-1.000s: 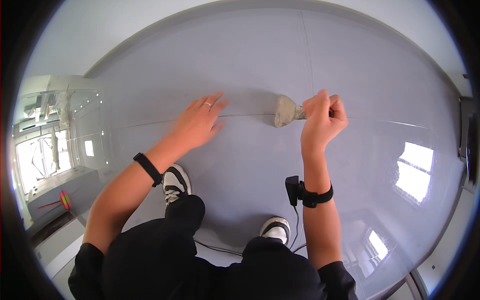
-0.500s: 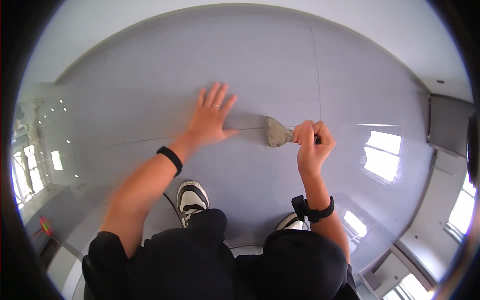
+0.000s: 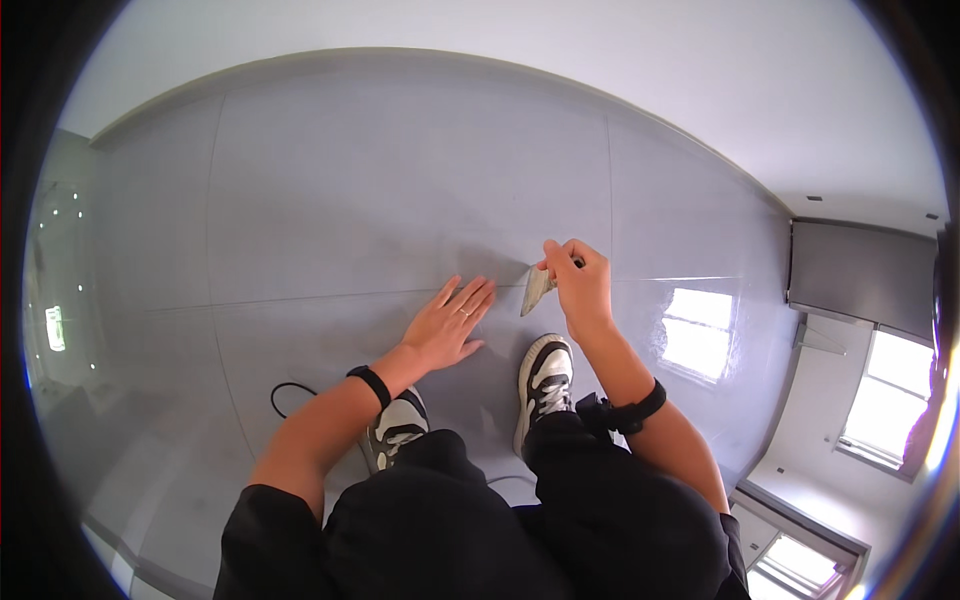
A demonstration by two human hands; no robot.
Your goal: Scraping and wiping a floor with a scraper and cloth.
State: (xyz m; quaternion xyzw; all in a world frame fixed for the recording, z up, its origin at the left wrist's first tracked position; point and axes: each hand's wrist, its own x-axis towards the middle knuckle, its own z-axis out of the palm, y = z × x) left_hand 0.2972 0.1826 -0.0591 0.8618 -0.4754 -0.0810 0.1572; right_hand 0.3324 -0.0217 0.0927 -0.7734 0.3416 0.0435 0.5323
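Scraper [image 3: 537, 290], head view: the right hand [image 3: 584, 285] closes its grip around the handle, apparently to leave the blade free at the floor joint [image 3: 350, 297]; the left hand [image 3: 442, 327], palm down, fingers extended, grips nothing, perhaps for balance.

Black short-sleeved top [image 3: 262, 540], black trousers [image 3: 440, 525], laced black-and-white sneakers [image 3: 547, 382]; I see black wristbands [image 3: 373, 386], the right one bulkier, and a thin ring [image 3: 463, 312] on the left hand [image 3: 446, 328].
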